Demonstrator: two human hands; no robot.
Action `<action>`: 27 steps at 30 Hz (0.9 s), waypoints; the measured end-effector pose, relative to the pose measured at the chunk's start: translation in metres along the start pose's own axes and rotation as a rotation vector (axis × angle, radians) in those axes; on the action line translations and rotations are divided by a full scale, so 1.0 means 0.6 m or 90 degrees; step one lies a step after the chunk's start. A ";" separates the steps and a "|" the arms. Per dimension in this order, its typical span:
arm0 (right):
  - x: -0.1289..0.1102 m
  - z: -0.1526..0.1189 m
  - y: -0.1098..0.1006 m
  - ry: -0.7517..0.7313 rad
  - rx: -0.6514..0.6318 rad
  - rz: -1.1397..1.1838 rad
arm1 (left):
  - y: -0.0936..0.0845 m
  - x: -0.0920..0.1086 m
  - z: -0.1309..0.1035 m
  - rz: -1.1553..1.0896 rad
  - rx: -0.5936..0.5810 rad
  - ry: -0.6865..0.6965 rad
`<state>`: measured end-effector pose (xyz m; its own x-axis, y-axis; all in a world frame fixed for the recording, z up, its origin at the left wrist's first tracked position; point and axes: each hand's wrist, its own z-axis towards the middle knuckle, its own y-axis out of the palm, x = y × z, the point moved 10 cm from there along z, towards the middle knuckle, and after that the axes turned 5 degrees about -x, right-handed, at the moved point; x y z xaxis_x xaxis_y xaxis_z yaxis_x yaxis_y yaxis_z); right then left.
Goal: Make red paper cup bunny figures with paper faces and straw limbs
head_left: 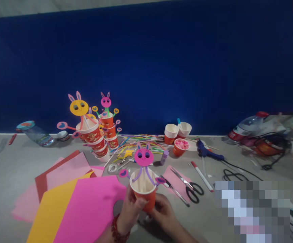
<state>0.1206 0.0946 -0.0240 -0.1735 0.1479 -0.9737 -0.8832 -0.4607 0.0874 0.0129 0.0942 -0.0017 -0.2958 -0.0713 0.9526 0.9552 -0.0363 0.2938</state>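
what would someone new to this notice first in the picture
Probably the pink paper bunny face rising from the red paper cup held in both hands, front and centre. Next, the stacked cups with bunny faces at the left rear, the nearer face yellow. The bright magenta sheet also stands out at the lower left.

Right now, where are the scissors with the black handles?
In the head view, the black-handled scissors lie on the right side, partly on a pink paper sheet, between a pen and a red-capped white marker.
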 end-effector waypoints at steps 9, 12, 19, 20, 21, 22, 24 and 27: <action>0.001 0.003 -0.001 0.007 0.001 -0.014 | 0.003 -0.010 0.008 0.033 -0.009 -0.030; 0.001 0.004 -0.002 0.009 0.003 -0.017 | 0.000 -0.013 0.010 0.040 0.000 -0.034; 0.000 0.007 0.003 0.020 -0.009 0.029 | -0.002 -0.015 0.015 0.033 0.013 -0.046; 0.002 0.006 0.003 0.029 -0.011 0.033 | 0.000 -0.014 0.015 0.025 0.006 -0.047; 0.005 0.006 0.004 0.038 -0.011 0.038 | 0.002 -0.014 0.015 0.019 0.000 -0.050; 0.009 0.005 0.003 0.046 -0.011 0.042 | 0.003 -0.015 0.015 0.017 -0.006 -0.054; 0.018 0.003 0.000 0.054 -0.004 0.047 | 0.005 -0.016 0.014 0.020 -0.016 -0.061; 0.031 -0.001 -0.010 0.056 0.016 0.043 | 0.011 -0.024 0.013 0.022 -0.029 -0.078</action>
<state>0.1230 0.0998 -0.0428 -0.1954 0.0392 -0.9799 -0.8816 -0.4448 0.1580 0.0233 0.1026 -0.0127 -0.2569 0.0484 0.9652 0.9621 -0.0814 0.2601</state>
